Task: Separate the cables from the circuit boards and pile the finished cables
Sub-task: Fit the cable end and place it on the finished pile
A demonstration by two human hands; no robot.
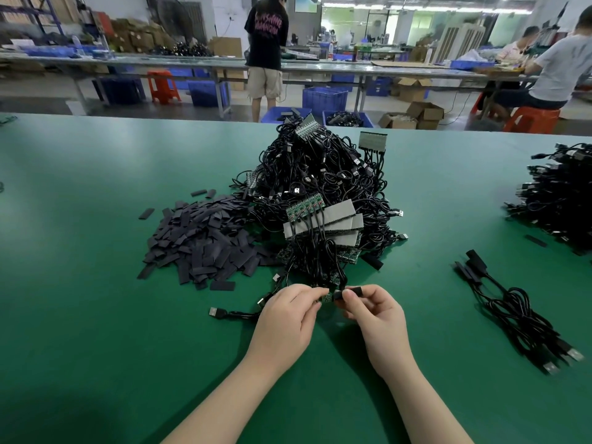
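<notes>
Table (96,219) green. Cable heap (320,174) at its centre black, boards (304,208) in it green, their backing strips (339,209) grey. Sleeve pile (198,238) left of heap dark grey.

Matt green table (96,315), glossy black plastic-sheathed cables (320,174)

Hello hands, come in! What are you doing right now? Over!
Left hand pinching small circuit board. Right hand pinching black sleeve at cable's end. Few finished cables at right. Tangled pile right behind.
</notes>
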